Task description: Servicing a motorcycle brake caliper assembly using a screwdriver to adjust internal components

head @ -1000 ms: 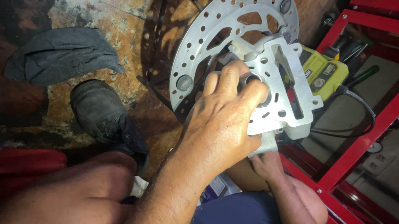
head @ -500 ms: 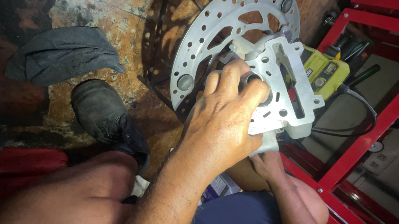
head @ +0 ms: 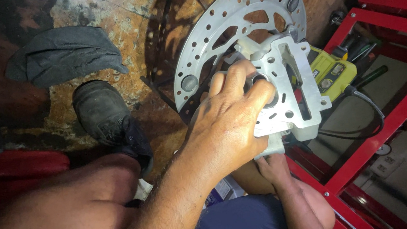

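The left hand (head: 227, 127) lies over a grey cast metal bracket (head: 287, 90), with the fingers bent and closed around its left edge and the fingertips pressing near the round hole of the part. The bracket stands in front of a perforated brake disc (head: 232, 22), partly covering its lower right side. The right hand (head: 277, 168) comes from below and its fingers touch the lower end of the bracket; how firmly they close on it I cannot tell, because the bracket and the left wrist hide them. Just behind the bracket, at the right, sits a yellow-green power tool (head: 333, 75) with a black cable (head: 374, 109) going down from it. A red metal frame (head: 403, 104) runs diagonally on the right side. On the rusty stained floor at the left there is a dark grey cloth (head: 63, 55) and, below it, a black shoe (head: 105, 113). The person's bare knee (head: 62, 218) fills the lower left corner
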